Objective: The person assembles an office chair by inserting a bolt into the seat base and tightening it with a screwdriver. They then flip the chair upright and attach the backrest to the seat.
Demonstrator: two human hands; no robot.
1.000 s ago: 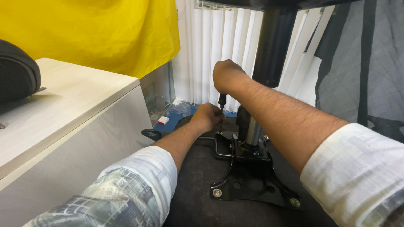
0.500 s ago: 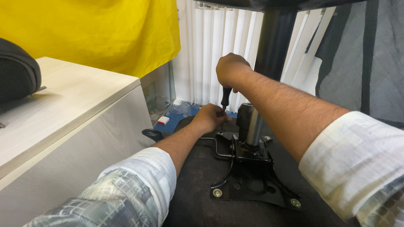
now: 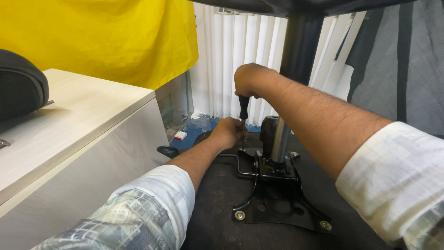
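- The right hand [image 3: 249, 79], gripping the screwdriver [image 3: 243, 110] handle, has shifted slightly rightward and rotated at the wrist.
- The left hand [image 3: 229, 133] has barely edged nearer the shaft.

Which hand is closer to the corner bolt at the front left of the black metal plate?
Left. The left hand rests low beside the screwdriver tip, just above and behind that corner bolt. The right hand grips the screwdriver handle higher up, farther from it.

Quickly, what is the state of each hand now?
Left hand: closed around the screwdriver shaft, near the tip.
Right hand: closed on the screwdriver handle.
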